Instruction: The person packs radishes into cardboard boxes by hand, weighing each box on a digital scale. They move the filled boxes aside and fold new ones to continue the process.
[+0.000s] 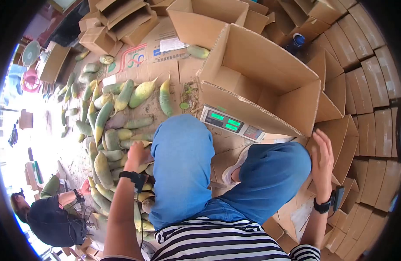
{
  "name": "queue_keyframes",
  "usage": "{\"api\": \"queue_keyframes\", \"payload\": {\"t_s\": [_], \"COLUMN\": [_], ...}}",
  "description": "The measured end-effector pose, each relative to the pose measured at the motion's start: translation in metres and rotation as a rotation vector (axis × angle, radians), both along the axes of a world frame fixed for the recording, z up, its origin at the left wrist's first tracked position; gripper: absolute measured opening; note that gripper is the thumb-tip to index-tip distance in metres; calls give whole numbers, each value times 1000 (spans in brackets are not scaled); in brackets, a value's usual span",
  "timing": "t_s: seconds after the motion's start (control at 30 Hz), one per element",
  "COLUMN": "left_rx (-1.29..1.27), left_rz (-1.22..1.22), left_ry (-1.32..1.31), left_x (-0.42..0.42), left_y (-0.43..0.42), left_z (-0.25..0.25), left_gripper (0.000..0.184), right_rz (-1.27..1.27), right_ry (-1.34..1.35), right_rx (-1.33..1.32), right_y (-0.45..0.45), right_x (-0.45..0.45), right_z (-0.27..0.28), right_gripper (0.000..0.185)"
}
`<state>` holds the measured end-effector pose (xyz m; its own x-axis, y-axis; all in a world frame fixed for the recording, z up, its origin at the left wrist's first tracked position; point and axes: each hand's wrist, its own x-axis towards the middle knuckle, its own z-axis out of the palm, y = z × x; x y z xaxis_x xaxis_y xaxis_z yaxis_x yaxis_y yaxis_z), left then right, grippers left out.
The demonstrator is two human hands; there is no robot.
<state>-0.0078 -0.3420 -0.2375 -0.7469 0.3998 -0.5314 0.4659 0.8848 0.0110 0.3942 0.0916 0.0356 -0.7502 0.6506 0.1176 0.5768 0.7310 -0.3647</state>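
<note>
My left hand (pixel 138 155) is down in a pile of green radishes (pixel 104 169), just left of my knee. Its fingers are curled and look closed around a radish, though the fingertips are partly hidden. On the other side, my right hand (pixel 323 157) is held up beside my right knee, fingers stretched out and nothing in them. It is near the lower right corner of an open cardboard box (pixel 270 82). That box sits on a digital scale (pixel 230 124) with lit green displays, and its inside shows no radishes.
Flattened cardboard (pixel 150 65) covers the floor beyond the radishes. Stacked cartons (pixel 370 82) line the right side, and more open boxes (pixel 205 17) stand at the back. A co-worker (pixel 57 217) in dark clothing sits at the lower left, one hand at the pile's edge.
</note>
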Motion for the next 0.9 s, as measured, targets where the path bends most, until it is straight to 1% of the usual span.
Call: {"api": "queue_keyframes", "payload": {"t_s": [0.03, 0.07, 0.13, 0.17, 0.2, 0.27, 0.3, 0.33, 0.4, 0.43, 0.53, 0.57, 0.63, 0.67, 0.73, 0.77, 0.8, 0.87, 0.9], "left_rx": [-37, -39, -42, -72, -71, -90, -139, -137, -162, -137, -119, -107, -11, 7, 27, 36, 57, 225, 382], "left_rz": [148, 159, -35, -103, -93, -202, -239, -232, -339, -344, -290, -284, -274, -271, -172, -93, -99, 259, 321], "left_ry": [-13, -19, 234, 269, 266, 183, 168, 168, 211, 238, 213, 219, 346, 357, 244, 166, 176, 29, 13], "left_x": [25, 31, 37, 40, 39, 29, 25, 23, 22, 23, 28, 30, 34, 36, 40, 42, 43, 45, 42], "left_y": [10, -4, -27, -28, -30, -32, -33, -34, -38, -38, -31, -34, -46, -50, -48, -42, -39, -35, -38], "left_z": [23, 12, -21, -17, -16, -16, -17, -17, -24, -28, -14, -20, -37, -37, -32, -9, 9, 34, 38], "left_gripper": [36, 36, 39, 43, 43, 43, 44, 44, 45, 51, 50, 50, 50, 50, 46, 50, 50, 55, 58], "right_rz": [84, 95, 179, 223, 232, 348, 356, 363, 394, 405, 392, 396, 366, 365, 408, 440, 433, 525, 548], "right_ry": [32, 27, 86, 111, 107, 92, 98, 97, 64, 43, 25, 26, 17, 22, 23, 55, 59, 75, 105], "right_rx": [26, 24, 19, 12, 14, 15, -10, -8, -5, 33, 41, 54, 11, 32, 36, 45, 67, 68, 72], "right_y": [-1, -4, -11, -15, -18, -25, -28, -30, -32, -33, -39, -41, -44, -46, -52, -53, -54, -55, -55], "right_x": [-20, -38, -69, -82, -92, -108, -113, -115, -114, -114, -108, -106, -101, -101, -103, -104, -107, -114, -118], "right_z": [9, 17, 27, 28, 27, 20, 14, 7, -3, -3, 0, 2, 9, 15, 28, 32, 38, 51, 57], "right_gripper": [39, 39, 35, 35, 35, 35, 34, 34, 33, 31, 30, 30, 29, 29, 28, 26, 26, 25, 24]}}
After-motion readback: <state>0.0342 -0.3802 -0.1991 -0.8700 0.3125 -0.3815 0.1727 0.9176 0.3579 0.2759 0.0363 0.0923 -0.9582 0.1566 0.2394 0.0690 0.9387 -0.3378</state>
